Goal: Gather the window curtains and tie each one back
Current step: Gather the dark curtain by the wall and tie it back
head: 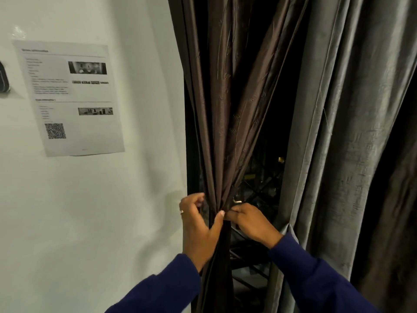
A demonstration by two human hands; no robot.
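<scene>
Wall [90, 211]: white, filling the left half of the view up to the window edge.
Grey curtain [338, 132]: hangs in long folds on the right, loose, its lower edge bulging just right of the right wrist.
Brown curtain [225, 98]: hangs beside the wall's edge, its folds fanning wide at the top and drawn in to a narrow neck low down (where both hands meet); below the neck it drops straight as a dark bundle between the two sleeves.
Window [259, 177]: dark, seen in the gap between the two curtains, with a lattice of dark bars and one small yellow light.
Sheet [70, 98]: printed paper stuck to the wall, slightly tilted, with blurred text, small photos and a QR code.
Sleeves [316, 279]: dark blue, coming up from the bottom edge.
Left hand [198, 224]: at the neck's left side, thumb pressed across the front of the gathered cloth, fingers curled behind it, grasping the bundle.
Right hand [250, 222]: at the neck's right side, fingers bent and pinching the cloth, fingertips nearly meeting the left thumb.
Ring [181, 211]: pale band on a left finger.
</scene>
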